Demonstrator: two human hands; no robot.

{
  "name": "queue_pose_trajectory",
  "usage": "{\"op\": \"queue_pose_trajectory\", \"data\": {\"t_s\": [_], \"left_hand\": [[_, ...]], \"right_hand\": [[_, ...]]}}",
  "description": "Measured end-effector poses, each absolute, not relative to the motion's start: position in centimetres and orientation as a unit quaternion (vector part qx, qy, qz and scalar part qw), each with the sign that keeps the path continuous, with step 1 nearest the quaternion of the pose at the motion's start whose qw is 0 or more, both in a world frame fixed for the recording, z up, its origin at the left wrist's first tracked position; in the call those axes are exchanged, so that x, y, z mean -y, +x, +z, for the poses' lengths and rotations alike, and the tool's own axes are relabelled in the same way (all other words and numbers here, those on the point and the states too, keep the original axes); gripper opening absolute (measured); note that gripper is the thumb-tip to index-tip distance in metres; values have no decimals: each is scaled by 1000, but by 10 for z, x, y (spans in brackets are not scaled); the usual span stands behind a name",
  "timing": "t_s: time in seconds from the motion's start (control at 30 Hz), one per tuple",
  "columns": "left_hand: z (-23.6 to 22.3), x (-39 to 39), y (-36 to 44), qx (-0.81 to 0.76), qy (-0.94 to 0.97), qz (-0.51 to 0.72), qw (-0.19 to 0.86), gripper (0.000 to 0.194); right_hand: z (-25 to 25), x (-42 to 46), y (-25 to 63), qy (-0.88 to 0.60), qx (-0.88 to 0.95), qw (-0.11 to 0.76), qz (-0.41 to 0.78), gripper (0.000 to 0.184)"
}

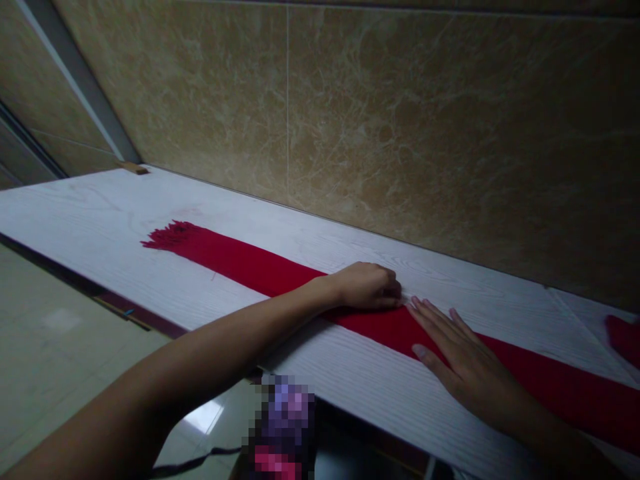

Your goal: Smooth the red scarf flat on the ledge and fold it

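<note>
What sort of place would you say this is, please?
Indoors, possibly a workroom or home, though I can't tell which: a marble-patterned wall, a glossy floor and a long white table with a red fringed cloth laid along it.

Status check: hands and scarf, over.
Left hand curled on red scarf. Right hand spread over it. Scarf laid lengthwise on white table. Left forearm crosses scarf.

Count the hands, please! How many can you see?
2. The left hand is curled over the red scarf; the right hand is beside it, palm down over the same scarf.
</note>
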State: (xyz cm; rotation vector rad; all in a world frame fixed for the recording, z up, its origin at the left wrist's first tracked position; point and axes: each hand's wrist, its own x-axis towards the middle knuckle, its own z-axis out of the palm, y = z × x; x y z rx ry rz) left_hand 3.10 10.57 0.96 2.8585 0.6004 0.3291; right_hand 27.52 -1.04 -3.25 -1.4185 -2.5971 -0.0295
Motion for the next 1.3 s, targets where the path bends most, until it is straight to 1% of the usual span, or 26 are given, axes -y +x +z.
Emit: {"op": "queue_pose_trajectory", "data": {"t_s": [0.3, 0.5, 1.3], "left_hand": [[4, -108, 30, -201, 959, 136, 143, 26], [6, -106, 29, -201, 958, 137, 152, 22], [5, -106, 30, -214, 953, 141, 162, 21]], "right_hand": [[-32, 11, 275, -485, 871, 83, -2, 63], [-33, 10, 275, -486, 869, 87, -4, 64], [-31, 11, 273, -490, 868, 84, 5, 63]]}}
